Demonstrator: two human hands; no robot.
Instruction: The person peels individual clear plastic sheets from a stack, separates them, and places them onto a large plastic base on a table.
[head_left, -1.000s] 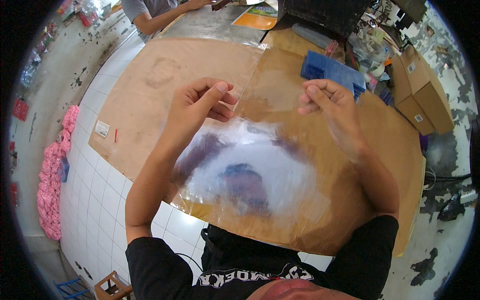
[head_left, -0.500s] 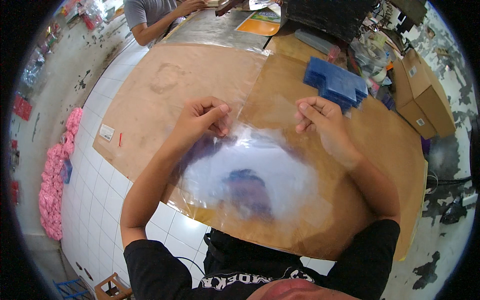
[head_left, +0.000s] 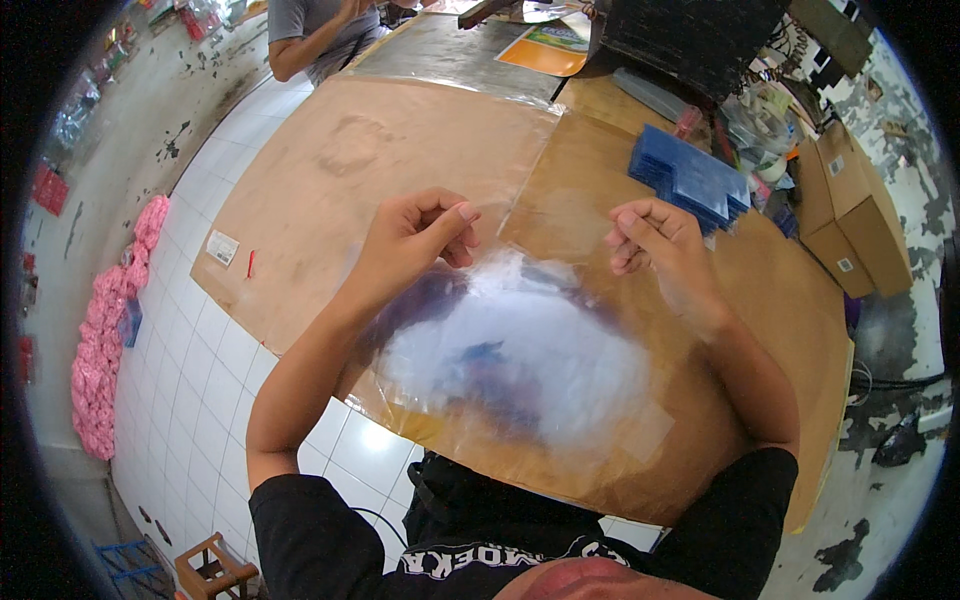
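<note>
My left hand (head_left: pixel 425 235) is over the middle of the table with its fingers curled and its thumb pressed to the index finger. To its right, at about the same height, my right hand (head_left: pixel 655 240) makes a similar pinch. Anything between the fingertips is too thin or clear to make out. Below and between the hands, clear shiny plastic film (head_left: pixel 570 350) shows a white glare and a blurred dark reflection. Whether the hands hold this film I cannot tell. Just behind my right hand lies a stack of blue-tinted plastic sleeves (head_left: pixel 690 178).
Brown sheets cover the table (head_left: pixel 400 140). A white label (head_left: pixel 222 247) and a small red strip (head_left: pixel 250 264) lie at its left edge. A cardboard box (head_left: pixel 855 215) and a dark machine (head_left: pixel 685 45) stand far right. Another person (head_left: pixel 320 35) is behind; pink bundles (head_left: pixel 105 340) lie left.
The view has shifted slightly, moving the table and both hands a little to the right in the picture. Both pinches look the same. The reflection in the film has changed shape.
</note>
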